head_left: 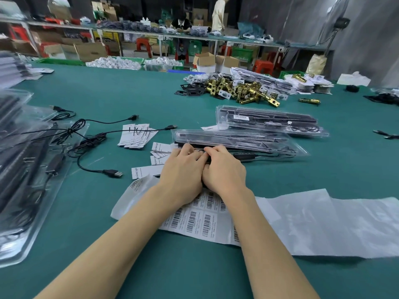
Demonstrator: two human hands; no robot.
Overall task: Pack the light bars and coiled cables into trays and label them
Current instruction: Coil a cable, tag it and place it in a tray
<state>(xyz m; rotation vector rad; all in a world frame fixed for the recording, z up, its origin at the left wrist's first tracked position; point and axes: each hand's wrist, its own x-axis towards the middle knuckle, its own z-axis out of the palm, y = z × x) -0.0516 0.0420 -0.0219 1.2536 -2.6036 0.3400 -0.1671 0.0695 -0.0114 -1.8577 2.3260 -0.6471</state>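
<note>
Head view: left hand and right hand are pressed together, fingers curled at the near-left end of the clear, glossy plastic tray; what's pinched can't be told. Slim black light bars are seen inside. The barcode label sheet could easily get creased under the wrists.

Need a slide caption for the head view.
Both hands work at the tray end, above a barcode label sheet.

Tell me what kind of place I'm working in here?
Most likely a packing or assembly workshop. A long green work table carries clear trays of light bars, a barcode label sheet and a heap of brass lock parts; behind it, shelving holds cardboard boxes, and other workers stand at a bench.
</note>
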